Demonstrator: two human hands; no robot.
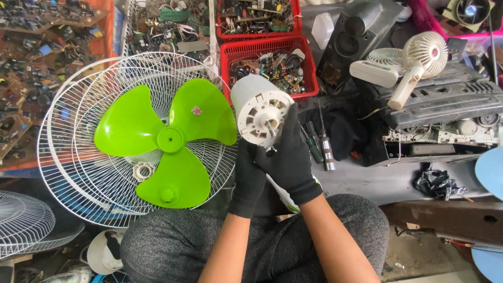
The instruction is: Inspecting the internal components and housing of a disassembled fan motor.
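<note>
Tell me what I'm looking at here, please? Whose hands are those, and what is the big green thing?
The camera sits on a person's head and looks down, so you see their own two arms and their knees in grey trousers. Both hands wear black gloves. The left hand and the right hand together hold up a white fan motor housing, the round body of a fan, with its little shaft pointing at the camera.

The big green thing is a fan blade with three wings. It lies on white wire fan guards, the cages that normally cover the blade.

Behind are red baskets full of small electronic parts. To the right lie screwdrivers and a small white handheld fan.
</note>
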